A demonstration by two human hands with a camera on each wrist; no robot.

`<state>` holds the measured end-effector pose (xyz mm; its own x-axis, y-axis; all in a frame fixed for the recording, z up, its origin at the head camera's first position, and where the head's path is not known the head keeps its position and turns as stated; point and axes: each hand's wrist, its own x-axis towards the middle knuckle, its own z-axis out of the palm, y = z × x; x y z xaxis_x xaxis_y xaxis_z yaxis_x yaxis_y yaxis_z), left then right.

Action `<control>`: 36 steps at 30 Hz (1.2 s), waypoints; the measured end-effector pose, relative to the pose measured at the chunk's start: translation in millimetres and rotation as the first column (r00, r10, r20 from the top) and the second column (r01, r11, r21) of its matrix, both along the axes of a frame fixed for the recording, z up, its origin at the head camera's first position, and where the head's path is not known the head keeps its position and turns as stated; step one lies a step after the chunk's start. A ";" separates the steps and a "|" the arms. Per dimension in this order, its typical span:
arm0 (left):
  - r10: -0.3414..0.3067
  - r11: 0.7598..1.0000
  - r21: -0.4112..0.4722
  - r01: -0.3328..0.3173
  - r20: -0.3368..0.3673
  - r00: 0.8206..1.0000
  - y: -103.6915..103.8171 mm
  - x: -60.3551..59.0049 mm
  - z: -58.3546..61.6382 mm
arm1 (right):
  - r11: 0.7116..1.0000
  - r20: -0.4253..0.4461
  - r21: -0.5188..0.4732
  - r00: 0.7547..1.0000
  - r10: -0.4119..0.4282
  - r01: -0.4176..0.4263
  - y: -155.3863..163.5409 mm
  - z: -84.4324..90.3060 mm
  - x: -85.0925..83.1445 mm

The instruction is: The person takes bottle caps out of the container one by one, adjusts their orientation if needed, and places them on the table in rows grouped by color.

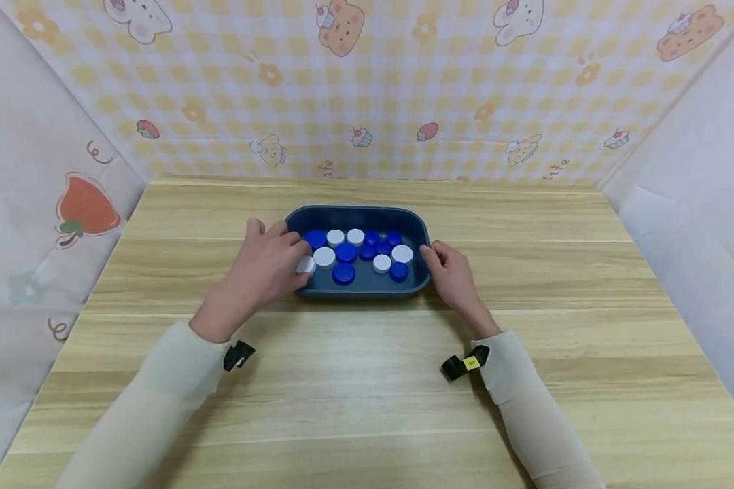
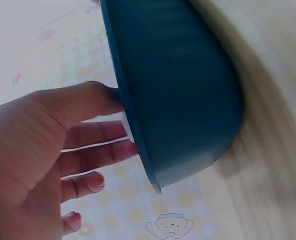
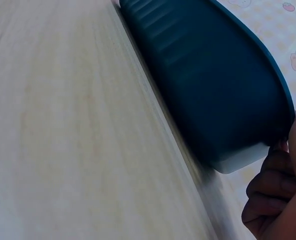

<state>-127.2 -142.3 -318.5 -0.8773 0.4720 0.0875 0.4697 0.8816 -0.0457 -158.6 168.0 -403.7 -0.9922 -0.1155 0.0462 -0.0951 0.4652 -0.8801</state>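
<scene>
A dark blue tray (image 1: 361, 294) sits on the table, holding several blue and white round bottle caps, such as a blue cap (image 1: 344, 273) and a white cap (image 1: 402, 254). My left hand (image 1: 266, 261) reaches over the tray's left end and pinches a white bottle cap (image 1: 306, 265) between thumb and fingers. In the left wrist view, only a sliver of that cap (image 2: 128, 127) shows above the rim. At the opposite end, my right hand (image 1: 452, 272) grips the tray's rim, thumb on top and fingers curled beneath. The right wrist view shows its curled fingers (image 3: 272, 185) against the tray wall (image 3: 212, 90).
The tray stands on a wood-grain table (image 1: 355, 380). Behind it rises a yellow checked backdrop (image 1: 367, 102) with cartoon prints. White sheets (image 1: 24, 224) border the sides. Each sleeve carries a black wrist strap, such as the right strap (image 1: 455, 367).
</scene>
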 end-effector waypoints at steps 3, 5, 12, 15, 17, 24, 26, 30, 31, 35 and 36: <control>-0.049 0.998 0.046 0.053 -0.092 0.995 -2.7 10.1 -2.4 | 1.000 0.000 -0.001 1.000 0.010 -0.010 1.0 -0.2 0.0; -0.070 0.993 0.081 0.083 -0.149 0.986 -5.6 15.1 -4.2 | 1.000 -0.002 -0.004 1.000 0.018 -0.018 1.2 -0.7 -0.3; -0.107 0.968 0.194 0.157 -0.245 0.964 -12.2 33.5 -5.1 | 0.999 0.024 -0.020 0.999 0.032 -0.032 1.1 0.8 -2.7; -0.114 0.964 0.206 0.169 -0.257 0.960 -11.2 46.8 -8.0 | 0.999 0.048 -0.032 0.998 0.039 -0.037 0.7 2.0 -3.7; -0.111 0.967 0.199 0.162 -0.243 0.964 -8.8 56.5 -11.6 | 0.999 0.060 -0.035 0.997 0.039 -0.037 -0.1 4.3 -3.1; -0.065 0.982 0.165 0.097 -0.190 0.980 -0.6 80.8 -18.0 | 0.999 0.061 -0.019 0.997 0.039 -0.038 -9.0 34.1 14.2; -0.066 0.984 0.151 0.094 -0.179 0.982 1.4 85.3 -17.9 | 0.999 0.057 -0.015 0.998 0.041 -0.040 -10.1 38.5 17.0; -0.083 0.987 0.126 0.099 -0.129 0.988 6.6 90.6 -21.0 | 0.999 0.055 -0.015 0.998 0.036 -0.035 -10.3 39.5 17.2; -0.086 0.987 0.122 0.100 -0.116 0.989 7.7 90.9 -22.7 | 0.999 0.055 -0.013 0.998 0.037 -0.036 -10.1 38.7 16.5; -0.084 0.989 0.121 0.090 -0.054 0.995 11.7 91.0 -29.3 | 0.999 0.066 -0.021 0.997 0.031 -0.030 -4.7 20.9 6.8; -0.086 0.988 0.127 0.090 -0.042 0.995 12.5 90.7 -30.9 | 0.999 0.068 -0.023 0.997 0.031 -0.029 -3.2 15.9 4.3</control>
<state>-36.5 -129.8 -349.4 -0.8279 0.5301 0.1831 0.5459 0.8365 0.0468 -154.3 164.8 -387.7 -0.9893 -0.1448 -0.0192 -0.0476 0.4434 -0.8951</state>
